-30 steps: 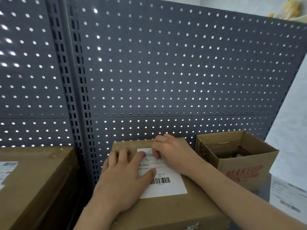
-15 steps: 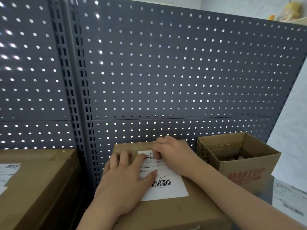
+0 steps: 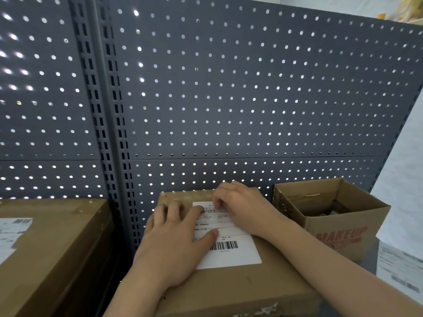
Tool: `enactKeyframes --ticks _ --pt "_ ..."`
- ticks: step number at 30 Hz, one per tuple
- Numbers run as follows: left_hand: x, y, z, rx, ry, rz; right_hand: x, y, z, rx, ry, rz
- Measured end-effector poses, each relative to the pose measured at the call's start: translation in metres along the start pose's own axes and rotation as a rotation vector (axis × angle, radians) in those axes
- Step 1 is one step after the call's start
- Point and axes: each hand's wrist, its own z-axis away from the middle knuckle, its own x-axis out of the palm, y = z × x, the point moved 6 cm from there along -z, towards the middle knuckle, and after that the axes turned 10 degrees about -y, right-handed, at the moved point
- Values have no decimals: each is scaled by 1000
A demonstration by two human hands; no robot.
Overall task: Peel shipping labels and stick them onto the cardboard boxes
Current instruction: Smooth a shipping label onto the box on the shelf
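A closed brown cardboard box (image 3: 258, 287) lies in front of me at the bottom centre. On its top lies a white shipping label (image 3: 231, 252) with printed text and a barcode. My left hand (image 3: 174, 243) lies flat on the label's left side, fingers spread, thumb across the middle lines. My right hand (image 3: 242, 209) rests on the label's far right part with its fingers curled down on the paper. Both hands cover parts of the label. Neither hand holds anything.
A second closed box (image 3: 52, 248) with a label (image 3: 13, 229) on top sits at the left. An open box (image 3: 338, 223) printed MAKEUP stands at the right. Sheets of labels (image 3: 398, 266) lie at the far right. A grey pegboard wall (image 3: 229, 99) rises right behind the boxes.
The hands stay pressed on the label almost unmoved. The view has shifted slightly.
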Motion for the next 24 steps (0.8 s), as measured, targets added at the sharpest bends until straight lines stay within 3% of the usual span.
enactKeyframes --ticks 24 --pt "2 -1 -2 6 2 7 -3 -5 -6 79 -125 -24"
